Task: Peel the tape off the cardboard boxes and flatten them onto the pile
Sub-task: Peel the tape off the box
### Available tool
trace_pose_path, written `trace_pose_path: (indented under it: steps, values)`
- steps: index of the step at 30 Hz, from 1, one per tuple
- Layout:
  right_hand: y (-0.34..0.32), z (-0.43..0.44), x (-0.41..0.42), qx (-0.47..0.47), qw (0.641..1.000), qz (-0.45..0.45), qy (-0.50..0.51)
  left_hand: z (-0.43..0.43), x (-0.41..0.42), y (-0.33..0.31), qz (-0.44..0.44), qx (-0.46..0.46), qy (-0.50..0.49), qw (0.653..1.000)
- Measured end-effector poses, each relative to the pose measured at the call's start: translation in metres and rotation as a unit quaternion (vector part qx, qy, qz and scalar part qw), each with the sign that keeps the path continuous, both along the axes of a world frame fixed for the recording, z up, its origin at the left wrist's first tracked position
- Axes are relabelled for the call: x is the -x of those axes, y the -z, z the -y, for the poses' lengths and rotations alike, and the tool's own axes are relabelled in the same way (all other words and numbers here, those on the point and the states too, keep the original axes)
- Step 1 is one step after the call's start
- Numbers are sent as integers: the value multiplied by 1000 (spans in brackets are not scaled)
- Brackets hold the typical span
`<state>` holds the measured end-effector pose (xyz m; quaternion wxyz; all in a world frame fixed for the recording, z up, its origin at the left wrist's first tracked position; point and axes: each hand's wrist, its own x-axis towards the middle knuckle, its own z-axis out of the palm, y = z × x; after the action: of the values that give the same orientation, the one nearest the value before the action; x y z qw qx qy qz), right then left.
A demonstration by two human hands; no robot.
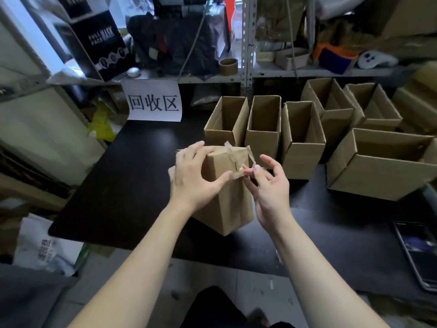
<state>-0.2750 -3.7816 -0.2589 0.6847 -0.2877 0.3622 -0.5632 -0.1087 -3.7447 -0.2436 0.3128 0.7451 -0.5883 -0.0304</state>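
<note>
One box (224, 204) upright near the bench (132, 181) front edge: left grip (191, 178) clamps its top, right grip (269, 192) pinches the loose tape (239, 171); I'd pull low and steady.

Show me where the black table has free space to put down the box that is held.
Free: the left half of the table, between the paper sign and the held box; also the near strip between that box and the phone. Crowded: the back right, where open boxes stand close together.
</note>
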Motion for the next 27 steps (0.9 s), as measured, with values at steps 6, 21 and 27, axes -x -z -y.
trace_pose_path:
  steps: [6,21,27]
  values:
    - [0,3,11,-72,996,36,45,-18,-7,31,-121,100,7,988]
    - [-1,0,34,140,850,-501,85,14,-8,10,77,8,187,979]
    - [4,-2,25,61,816,-568,87,18,11,22,-16,1,258,966]
